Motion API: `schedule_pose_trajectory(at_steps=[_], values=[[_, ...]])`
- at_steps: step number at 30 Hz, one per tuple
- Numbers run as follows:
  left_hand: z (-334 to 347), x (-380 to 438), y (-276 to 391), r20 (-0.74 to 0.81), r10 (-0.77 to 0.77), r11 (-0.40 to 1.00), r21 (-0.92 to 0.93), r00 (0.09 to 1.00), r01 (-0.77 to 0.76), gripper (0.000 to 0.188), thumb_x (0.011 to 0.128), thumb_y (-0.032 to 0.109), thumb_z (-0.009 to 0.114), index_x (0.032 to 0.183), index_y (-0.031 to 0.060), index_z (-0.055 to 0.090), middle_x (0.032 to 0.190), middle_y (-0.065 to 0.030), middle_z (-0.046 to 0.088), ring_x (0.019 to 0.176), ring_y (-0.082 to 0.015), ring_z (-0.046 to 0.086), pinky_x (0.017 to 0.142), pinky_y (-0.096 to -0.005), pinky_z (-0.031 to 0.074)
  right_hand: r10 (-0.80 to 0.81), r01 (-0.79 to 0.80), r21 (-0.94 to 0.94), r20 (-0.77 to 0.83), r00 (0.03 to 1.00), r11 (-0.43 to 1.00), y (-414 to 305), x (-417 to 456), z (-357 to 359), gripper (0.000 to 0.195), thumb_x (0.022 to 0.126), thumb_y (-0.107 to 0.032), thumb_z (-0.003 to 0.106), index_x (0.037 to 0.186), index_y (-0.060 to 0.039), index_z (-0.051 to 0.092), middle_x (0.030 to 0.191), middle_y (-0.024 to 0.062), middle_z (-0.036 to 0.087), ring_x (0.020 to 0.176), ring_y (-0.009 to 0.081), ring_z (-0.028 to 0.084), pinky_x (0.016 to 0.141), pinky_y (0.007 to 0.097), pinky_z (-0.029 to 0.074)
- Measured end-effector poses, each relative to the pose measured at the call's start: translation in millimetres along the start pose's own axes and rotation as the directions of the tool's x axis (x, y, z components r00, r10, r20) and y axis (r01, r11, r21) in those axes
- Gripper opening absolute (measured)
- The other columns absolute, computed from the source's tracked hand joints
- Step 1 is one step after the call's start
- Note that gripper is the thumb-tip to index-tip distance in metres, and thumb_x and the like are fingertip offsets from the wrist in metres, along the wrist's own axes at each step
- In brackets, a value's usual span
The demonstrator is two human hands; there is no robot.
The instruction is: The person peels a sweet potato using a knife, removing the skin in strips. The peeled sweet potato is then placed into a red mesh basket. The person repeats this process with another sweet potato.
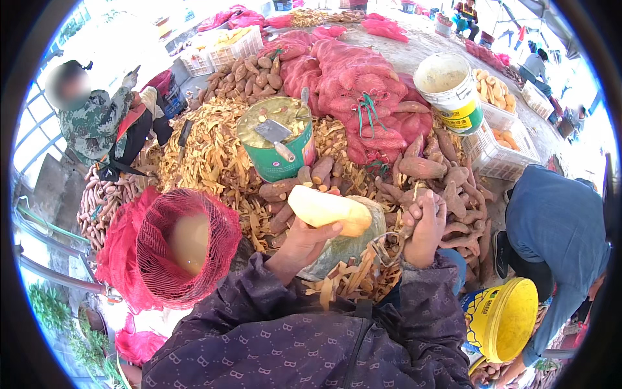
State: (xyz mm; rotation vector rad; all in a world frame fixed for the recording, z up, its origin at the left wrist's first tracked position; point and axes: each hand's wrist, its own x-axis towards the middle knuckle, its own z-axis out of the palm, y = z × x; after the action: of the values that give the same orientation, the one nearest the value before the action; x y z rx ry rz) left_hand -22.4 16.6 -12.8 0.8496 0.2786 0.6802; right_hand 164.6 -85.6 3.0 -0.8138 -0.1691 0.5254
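Observation:
My left hand point(306, 240) holds a large peeled sweet potato point(330, 209), pale yellow-orange, at the middle of the view. To its right, my right hand point(425, 226) is raised, its fingers closed on the handle of a metal peeler point(386, 249) whose looped frame hangs below the hand, apart from the sweet potato. Under my hands are a greenish plastic-wrapped bundle point(364, 243) and a heap of peel strips point(345, 282). Unpeeled sweet potatoes point(423, 167) lie beyond and to the right. A cleaver point(274, 136) with a wooden handle rests on a green bucket point(277, 163) ahead.
A red mesh bag point(223, 233) lines a container of cloudy liquid at left. Red mesh sacks point(359, 87) and a white bucket point(449, 92) stand ahead, with plastic crates point(505, 160) beyond. At right, a person in blue point(559, 223) bends near a yellow bucket point(500, 321); another person point(97, 121) sits at left.

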Motion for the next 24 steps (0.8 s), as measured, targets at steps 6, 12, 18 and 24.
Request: schedule_pose_trajectory(at_steps=[6,12,18,24], values=[[-9,-24,24,-0.175,-0.121,0.989,0.062,0.977,0.134,0.044,0.086,0.002,0.065,0.125,0.0014,0.045,0.121,-0.0086,0.056,0.11,-0.0173,0.056,0.097,-0.033,0.045,-0.051,0.045,-0.098,-0.066,0.997,0.994,35,-7,-4,0.016,0.097,-0.018,0.055,0.097,-0.0117,0.04,0.071,-0.0007,0.042,0.057,0.0078,0.043,0.045,0.0245,0.039],[-46,-43,45,-0.122,-0.351,0.659,0.672,0.929,0.337,0.07,0.076,0.022,0.079,0.132,0.0015,0.042,0.117,-0.0136,0.057,0.109,-0.0195,0.055,0.094,-0.0336,0.045,0.006,-0.004,-0.092,0.013,1.0,0.996,37,-9,-1,0.014,0.097,-0.018,0.054,0.095,-0.0124,0.041,0.075,-0.0022,0.044,0.057,0.0068,0.042,0.047,0.024,0.038],[-8,-24,26,-0.105,-0.272,0.069,0.989,0.957,0.128,0.078,0.063,0.036,0.082,0.124,0.0043,0.046,0.109,-0.0191,0.061,0.103,-0.0353,0.061,0.085,-0.0405,0.049,0.068,-0.07,-0.055,-0.034,0.997,0.996,29,-11,4,0.013,0.097,-0.017,0.055,0.092,-0.0122,0.043,0.072,-0.0026,0.044,0.057,0.0054,0.041,0.046,0.0213,0.037],[-6,-27,10,-0.021,-0.11,0.122,0.992,0.994,0.035,0.071,0.061,0.026,0.081,0.12,0.0031,0.048,0.106,-0.0176,0.062,0.099,-0.0312,0.062,0.084,-0.0394,0.05,0.171,-0.168,0.166,-0.005,0.985,0.972,10,-12,15,0.016,0.096,-0.019,0.056,0.094,-0.0135,0.041,0.072,-0.0009,0.044,0.055,0.0076,0.043,0.041,0.0224,0.036]])
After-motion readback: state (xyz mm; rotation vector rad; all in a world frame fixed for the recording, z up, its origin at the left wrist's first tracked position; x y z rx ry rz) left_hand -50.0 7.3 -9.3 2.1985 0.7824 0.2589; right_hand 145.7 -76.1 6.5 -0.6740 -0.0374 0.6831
